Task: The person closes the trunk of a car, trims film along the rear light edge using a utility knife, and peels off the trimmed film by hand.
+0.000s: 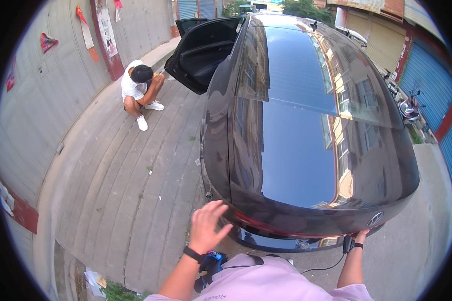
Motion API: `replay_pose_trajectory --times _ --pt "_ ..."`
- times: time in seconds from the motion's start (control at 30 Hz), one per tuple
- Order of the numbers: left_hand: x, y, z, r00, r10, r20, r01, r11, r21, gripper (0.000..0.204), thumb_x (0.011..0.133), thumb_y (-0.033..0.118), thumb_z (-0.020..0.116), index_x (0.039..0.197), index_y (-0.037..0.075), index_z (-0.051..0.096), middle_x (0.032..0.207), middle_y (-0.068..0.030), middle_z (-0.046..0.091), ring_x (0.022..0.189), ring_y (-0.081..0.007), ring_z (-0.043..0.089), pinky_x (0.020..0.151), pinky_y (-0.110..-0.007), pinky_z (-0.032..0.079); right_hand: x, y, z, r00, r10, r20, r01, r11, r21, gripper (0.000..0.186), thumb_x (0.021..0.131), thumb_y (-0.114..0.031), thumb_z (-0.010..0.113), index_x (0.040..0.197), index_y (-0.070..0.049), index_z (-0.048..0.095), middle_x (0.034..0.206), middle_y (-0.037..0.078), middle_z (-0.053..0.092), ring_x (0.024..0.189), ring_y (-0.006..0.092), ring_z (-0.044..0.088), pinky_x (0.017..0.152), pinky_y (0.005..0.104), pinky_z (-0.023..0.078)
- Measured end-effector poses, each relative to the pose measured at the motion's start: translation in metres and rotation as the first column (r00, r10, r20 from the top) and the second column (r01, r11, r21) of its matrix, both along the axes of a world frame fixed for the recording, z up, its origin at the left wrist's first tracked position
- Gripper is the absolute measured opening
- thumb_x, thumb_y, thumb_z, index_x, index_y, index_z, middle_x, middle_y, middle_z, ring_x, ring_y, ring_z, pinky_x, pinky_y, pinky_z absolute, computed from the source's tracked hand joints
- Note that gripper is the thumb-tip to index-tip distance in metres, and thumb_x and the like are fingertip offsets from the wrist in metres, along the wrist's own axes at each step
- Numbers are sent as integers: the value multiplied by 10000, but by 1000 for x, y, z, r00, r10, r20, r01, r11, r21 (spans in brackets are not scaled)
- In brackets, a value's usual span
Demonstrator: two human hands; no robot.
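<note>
A dark, glossy car (296, 145) fills the middle, its rear end towards me. My left hand (208, 226) is raised beside the left rear corner, near the red tail light (256, 220). Its fingers are apart and nothing is in them. At the back of the trunk lid (311, 218), just below the round badge (375, 218), my right hand (360, 236) touches the lower edge. The ends of its fingers are hidden there. Black bands circle both wrists, and a small black device (347, 244) with a cable sits at the right wrist.
A person (138, 90) in a white shirt and black cap squats on the paving at the left. Beyond them a car door (206, 52) stands wide open. Grey metal doors (55, 100) line the left, blue shutters (429, 75) the right. A parked motorbike (411, 108) is by the shutters.
</note>
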State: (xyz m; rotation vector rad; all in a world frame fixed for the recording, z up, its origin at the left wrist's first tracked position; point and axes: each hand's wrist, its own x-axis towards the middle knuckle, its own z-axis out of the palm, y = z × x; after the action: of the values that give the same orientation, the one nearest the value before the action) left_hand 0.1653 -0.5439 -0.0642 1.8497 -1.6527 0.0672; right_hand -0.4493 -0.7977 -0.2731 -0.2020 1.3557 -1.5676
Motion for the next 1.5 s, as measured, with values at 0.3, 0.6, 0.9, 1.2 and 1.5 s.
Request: replay_pose_trajectory --times 0.3,0.6,0.9,1.2,1.5 --pt "-41 -39 -30 794 -523 309 436 845 310 852 766 457 674 1476 263 244 1546 -37 180 1427 -223 153 1145 -453 74 27 61 66 995 -1 -103 6 999 43 831 884 -722 224 1342 -56 421 1290 123 506 1109 284 507 926 421 406" --pt "-41 -49 36 782 -493 382 472 868 154 897 709 491 698 1468 279 269 1553 -69 147 1442 -269 54 1129 -495 -60 256 226 192 -116 -281 -953 -243 938 -247 452 860 -193 543 1274 -45 439 1363 175 421 1180 324 448 979 468 327" --pt "-38 -66 121 829 -461 316 502 863 -57 999 621 461 759 1465 212 285 1544 -107 177 1425 -277 168 1138 -474 34 337 247 192 -264 -104 -959 -614 785 83 551 889 -264 508 1390 -94 353 1477 253 240 1356 425 252 1089 552 193" --pt "1 -75 182 754 -651 87 642 703 -305 748 734 335 737 1384 132 428 1455 -138 369 1354 -294 339 1110 -449 203 353 233 240 -507 -288 -813 -465 885 -24 528 946 -404 281 1313 -92 497 1411 268 374 1325 426 332 1092 541 178" --pt "82 -92 165 958 29 287 175 733 -657 187 702 80 745 865 150 685 841 33 643 818 -126 614 929 -356 321 350 233 242 -498 -301 -813 -454 889 -51 515 913 -361 310 1277 -67 527 1392 282 393 1309 437 353 1089 533 183"
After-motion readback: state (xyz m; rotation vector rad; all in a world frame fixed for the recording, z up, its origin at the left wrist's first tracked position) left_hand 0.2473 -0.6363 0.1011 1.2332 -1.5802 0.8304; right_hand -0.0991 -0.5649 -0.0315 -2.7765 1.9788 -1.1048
